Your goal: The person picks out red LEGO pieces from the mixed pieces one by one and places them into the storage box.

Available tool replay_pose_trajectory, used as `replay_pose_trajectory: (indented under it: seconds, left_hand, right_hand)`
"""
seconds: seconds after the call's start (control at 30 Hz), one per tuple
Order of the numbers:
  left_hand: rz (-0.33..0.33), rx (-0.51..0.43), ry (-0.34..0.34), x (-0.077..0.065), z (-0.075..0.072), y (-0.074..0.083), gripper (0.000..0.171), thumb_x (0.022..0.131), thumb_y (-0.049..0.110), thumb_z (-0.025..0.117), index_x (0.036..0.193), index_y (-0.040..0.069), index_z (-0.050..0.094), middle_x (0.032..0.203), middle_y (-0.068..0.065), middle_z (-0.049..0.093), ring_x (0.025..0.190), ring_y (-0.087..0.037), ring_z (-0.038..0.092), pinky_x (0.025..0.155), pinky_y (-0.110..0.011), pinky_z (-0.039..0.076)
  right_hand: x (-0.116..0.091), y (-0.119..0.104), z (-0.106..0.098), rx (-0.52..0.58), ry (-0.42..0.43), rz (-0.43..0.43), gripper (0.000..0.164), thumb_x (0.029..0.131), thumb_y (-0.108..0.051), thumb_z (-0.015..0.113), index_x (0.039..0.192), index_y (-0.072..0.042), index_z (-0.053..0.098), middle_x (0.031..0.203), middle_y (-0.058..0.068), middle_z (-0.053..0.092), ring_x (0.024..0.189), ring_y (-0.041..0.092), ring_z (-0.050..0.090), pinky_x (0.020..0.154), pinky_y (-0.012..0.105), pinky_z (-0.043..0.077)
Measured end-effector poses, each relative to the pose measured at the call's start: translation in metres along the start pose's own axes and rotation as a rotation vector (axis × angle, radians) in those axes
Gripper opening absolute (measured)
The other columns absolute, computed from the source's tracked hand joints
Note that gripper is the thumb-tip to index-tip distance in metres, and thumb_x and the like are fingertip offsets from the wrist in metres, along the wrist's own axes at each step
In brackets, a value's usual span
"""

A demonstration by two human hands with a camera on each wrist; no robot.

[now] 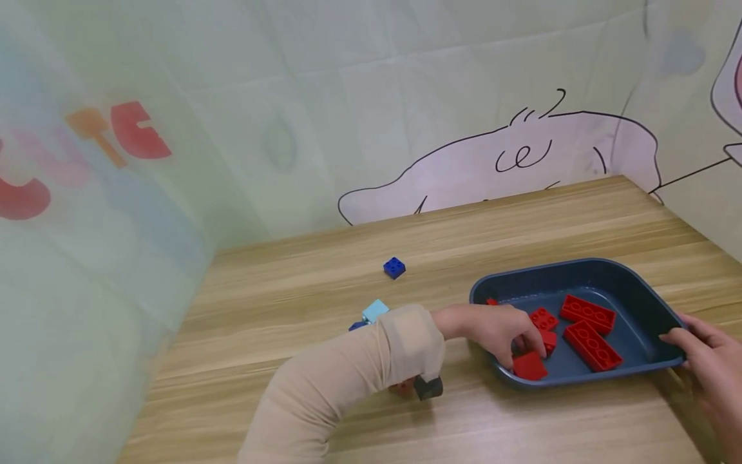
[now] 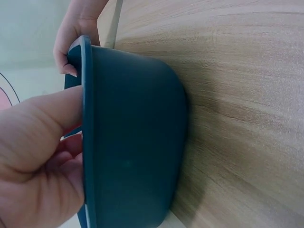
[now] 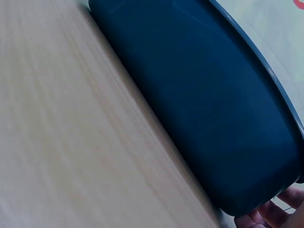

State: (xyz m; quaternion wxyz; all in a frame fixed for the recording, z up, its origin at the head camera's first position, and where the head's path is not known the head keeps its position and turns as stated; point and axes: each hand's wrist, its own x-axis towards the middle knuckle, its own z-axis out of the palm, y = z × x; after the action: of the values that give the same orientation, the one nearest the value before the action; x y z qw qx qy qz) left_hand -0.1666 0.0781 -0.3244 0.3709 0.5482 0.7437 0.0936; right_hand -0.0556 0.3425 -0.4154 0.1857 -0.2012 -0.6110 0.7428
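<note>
A dark blue tray [image 1: 643,309] on the table holds several red toy bricks [image 1: 592,346]. My left hand [image 1: 501,330] reaches over its left rim, with thumb and fingers curled down around a red brick [image 1: 530,366] near the front left corner. In the left wrist view, the tray's outer wall [image 2: 133,137] fills the middle, and the thumb crosses the rim. My right hand [image 1: 710,361] grips the tray's right end, thumb over the rim. Its fingers [image 3: 270,214] show beneath the tray's end in the right wrist view.
A dark blue brick [image 1: 394,267] lies left of the tray toward the back. A light blue brick [image 1: 375,310] and a blue brick [image 1: 357,326] sit beyond the left forearm. Red bricks [image 1: 402,387] are partly hidden under the sleeve. Printed cloth [image 1: 290,129] hangs behind the wooden table.
</note>
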Motion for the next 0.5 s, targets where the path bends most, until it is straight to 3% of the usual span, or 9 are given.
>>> replay_pose_trajectory:
  seconds: [0.5]
  left_hand:
    - [0.003,-0.036,0.013,0.0008,-0.0009,-0.0022,0.044,0.082,0.0,0.066,0.125,0.004,0.058,0.121,-0.001,0.058,0.096,0.0,0.055,0.079,-0.006,0.04]
  right_hand:
    - [-0.0004,0.0003,-0.0003,0.027,-0.018,-0.018,0.049,0.081,0.013,0.048,0.073,-0.03,0.07,0.068,-0.015,0.062,0.051,0.0,0.057,0.036,0.014,0.037]
